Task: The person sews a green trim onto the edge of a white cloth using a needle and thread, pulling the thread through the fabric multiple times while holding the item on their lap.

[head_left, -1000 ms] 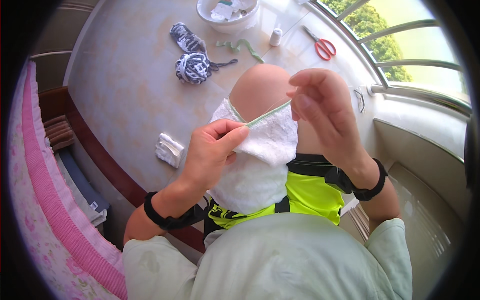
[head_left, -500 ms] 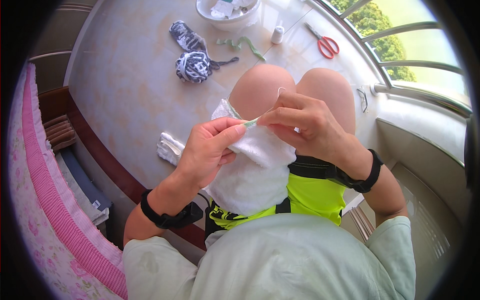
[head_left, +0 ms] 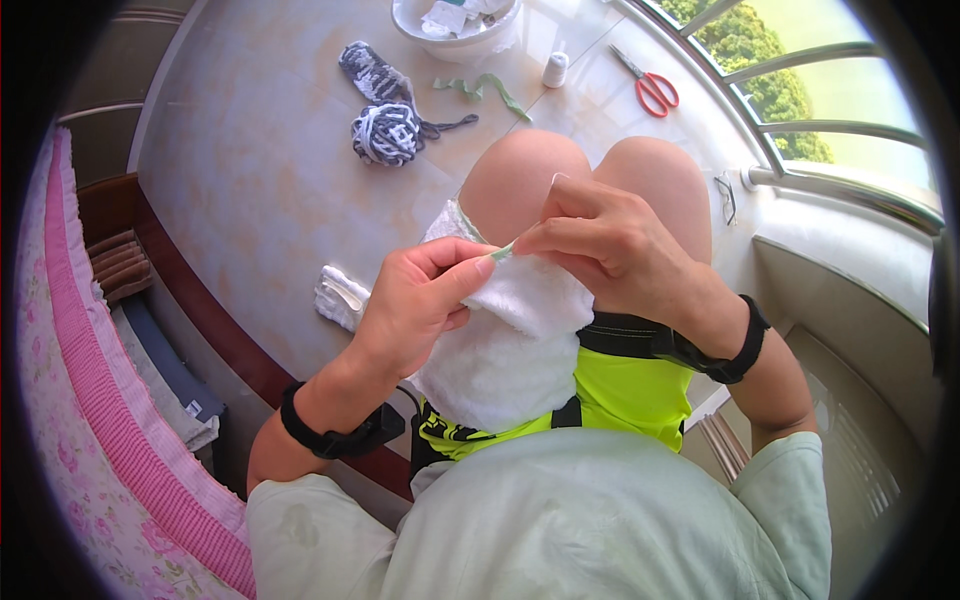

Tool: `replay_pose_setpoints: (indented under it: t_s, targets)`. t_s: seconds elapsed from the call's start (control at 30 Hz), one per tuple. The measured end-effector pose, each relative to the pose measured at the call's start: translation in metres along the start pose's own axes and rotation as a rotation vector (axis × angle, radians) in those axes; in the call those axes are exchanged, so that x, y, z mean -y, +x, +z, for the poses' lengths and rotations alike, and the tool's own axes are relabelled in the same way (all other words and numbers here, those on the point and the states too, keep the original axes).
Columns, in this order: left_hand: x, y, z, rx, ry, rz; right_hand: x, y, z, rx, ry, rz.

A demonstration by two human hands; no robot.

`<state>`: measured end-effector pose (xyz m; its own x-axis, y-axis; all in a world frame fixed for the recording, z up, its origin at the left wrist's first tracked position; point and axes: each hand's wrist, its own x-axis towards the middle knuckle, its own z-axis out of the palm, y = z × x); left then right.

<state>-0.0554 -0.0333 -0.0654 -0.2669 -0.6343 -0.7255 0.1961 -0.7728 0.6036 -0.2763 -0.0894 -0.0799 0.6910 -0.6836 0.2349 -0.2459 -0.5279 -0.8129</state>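
A white fluffy cloth (head_left: pixel 500 350) lies over my lap and left thigh, with a narrow green strip (head_left: pixel 503 251) along its upper edge. My left hand (head_left: pixel 415 295) is closed, pinching that edge between thumb and forefinger. Close beside it, the fingers of my right hand (head_left: pixel 610 240) are pinched together at the end of the green strip. A thin white thread (head_left: pixel 558 178) shows above the right fingers. Whether a needle is between them is hidden. Both wrists wear black straps.
On the tiled floor ahead are grey-and-white yarn (head_left: pixel 387 134), a green ribbon (head_left: pixel 475 90), a thread spool (head_left: pixel 555 70), red-handled scissors (head_left: pixel 655 92) and a white bowl (head_left: pixel 470 45) of cloth pieces. Glasses (head_left: pixel 727 198) lie right; a folded white cloth (head_left: pixel 342 297) lies left. A pink bedspread (head_left: pixel 110 380) hangs at left.
My right fingers have shifted slightly, and the thread loop above them looks smaller. The left hand still pinches the edge, moved very slightly right.
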Motion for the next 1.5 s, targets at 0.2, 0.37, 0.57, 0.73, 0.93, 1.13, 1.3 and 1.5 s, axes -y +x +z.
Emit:
replay_pose_setpoints:
  t_s: [0.2, 0.37, 0.57, 0.73, 0.93, 1.13, 1.3, 1.5]
  targets:
    - [-0.002, -0.001, 0.004, -0.029, 0.056, 0.030, 0.000, -0.002, 0.006, -0.056, 0.107, 0.076]
    - [-0.004, -0.001, 0.006, -0.041, 0.068, 0.034, 0.002, 0.000, 0.004, -0.039, 0.117, 0.087]
    - [-0.005, -0.002, 0.006, -0.021, 0.079, 0.038, 0.000, 0.002, 0.006, -0.041, 0.145, 0.101]
    - [-0.006, -0.002, 0.006, -0.024, 0.084, 0.034, 0.000, 0.003, 0.006, -0.038, 0.152, 0.096]
    - [-0.005, -0.001, 0.002, 0.027, -0.056, -0.003, -0.002, 0.003, 0.003, -0.033, 0.226, 0.110]
    - [-0.009, 0.002, 0.008, -0.004, 0.034, 0.043, 0.000, 0.006, -0.006, 0.079, 0.292, 0.250]
    - [-0.010, 0.004, 0.009, 0.063, 0.069, 0.097, -0.007, 0.003, -0.006, 0.092, 0.505, 0.313]
    - [-0.015, 0.010, 0.010, 0.144, 0.125, 0.125, -0.011, 0.004, -0.015, 0.200, 0.554, 0.439]
